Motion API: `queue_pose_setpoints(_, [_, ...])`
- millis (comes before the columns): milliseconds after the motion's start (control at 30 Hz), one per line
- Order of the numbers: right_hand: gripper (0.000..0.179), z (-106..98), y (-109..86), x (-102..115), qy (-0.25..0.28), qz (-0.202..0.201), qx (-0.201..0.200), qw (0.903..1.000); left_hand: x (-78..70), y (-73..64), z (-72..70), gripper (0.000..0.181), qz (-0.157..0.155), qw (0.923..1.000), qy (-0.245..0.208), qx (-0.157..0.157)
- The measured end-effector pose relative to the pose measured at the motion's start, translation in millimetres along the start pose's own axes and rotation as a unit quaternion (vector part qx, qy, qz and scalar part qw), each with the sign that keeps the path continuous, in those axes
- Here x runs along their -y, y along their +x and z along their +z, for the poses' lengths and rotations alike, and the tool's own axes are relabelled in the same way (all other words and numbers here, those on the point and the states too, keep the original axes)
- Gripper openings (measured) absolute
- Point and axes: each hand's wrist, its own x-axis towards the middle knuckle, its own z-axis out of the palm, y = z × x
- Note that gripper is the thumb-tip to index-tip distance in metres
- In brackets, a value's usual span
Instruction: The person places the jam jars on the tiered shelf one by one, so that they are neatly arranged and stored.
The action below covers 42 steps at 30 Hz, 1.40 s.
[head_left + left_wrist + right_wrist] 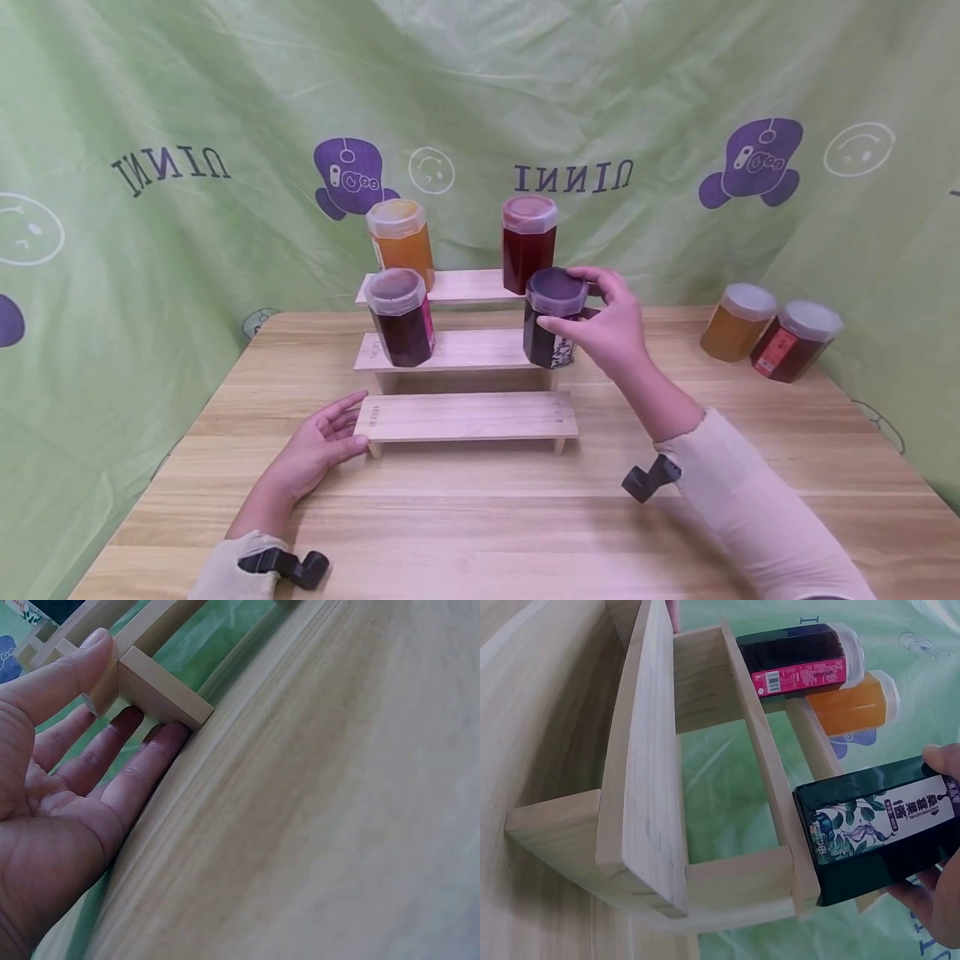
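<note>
A three-step wooden display stand [465,415] stands on the table. My right hand [611,327] grips a dark jar [538,340] around its lid, thumb in front and fingers behind; its base is at the right end of the middle step. The jar's white label with printed leaves [862,817] faces the right wrist camera. My left hand [318,448] holds the left end of the lowest step, thumb at the front corner and fingers [146,769] by the end leg. Another dark jar [403,337] with a pink label stands at the middle step's left end.
On the top step are an orange jar [405,254] at left and a red jar [527,258] at right. Another orange jar [729,332] and a dark red jar [787,354] stand together on the table [480,533] at right. A green printed cloth [465,67] hangs behind.
</note>
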Motion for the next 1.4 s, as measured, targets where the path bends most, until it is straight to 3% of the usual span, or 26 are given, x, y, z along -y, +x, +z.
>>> queue_pose_setpoints(867, [0.072,27,5.7,1,-0.034,-0.033,-0.012,0.9988,-2.0,1.6,0.7,0.079,-0.005,1.0000,0.003,0.001])
queue_pose_setpoints(1400, [0.077,15,-2.9,-15,0.002,-0.095,0.031,0.9950,-2.0,1.2,2.4,0.078,0.002,1.0000,0.002,0.002])
